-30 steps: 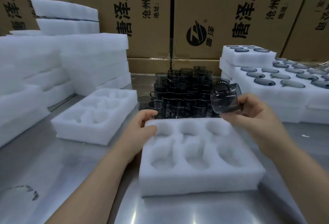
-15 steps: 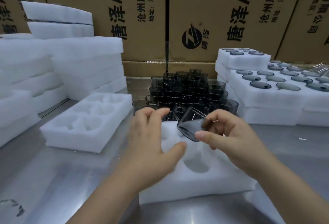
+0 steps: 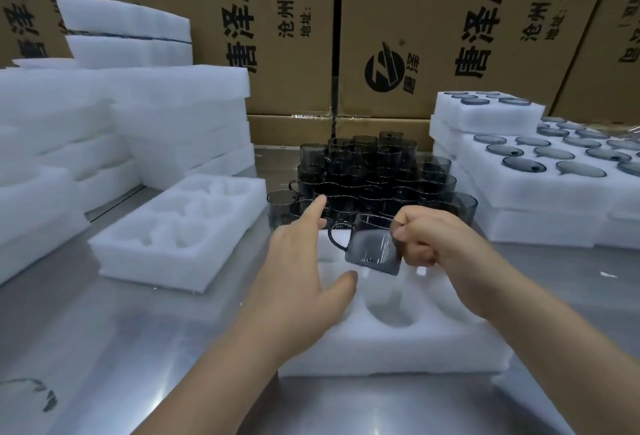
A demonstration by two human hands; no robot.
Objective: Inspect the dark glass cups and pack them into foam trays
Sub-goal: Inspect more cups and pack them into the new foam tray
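- Right hand (image 3: 436, 244) pinches a cup (image 3: 375, 249) by its wall; it hangs tilted, handle to the left, above the tray's (image 3: 398, 348) rear pockets.
- Left hand (image 3: 304, 272) is spread and holds nothing, over the tray's left side.
- Best done by levelling the cup, steadying the tray and lowering gently into a pocket.

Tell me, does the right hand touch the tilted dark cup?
Touching. The head view shows the right hand gripping the dark cup by its side.

Right hand (image 3: 440, 244): I grip a dark glass cup (image 3: 375, 247), tilted, above the foam tray (image 3: 398, 348).
Left hand (image 3: 301, 261): my fingers spread loosely over the tray's left side.
Cup stack (image 3: 374, 175): just behind the tray.
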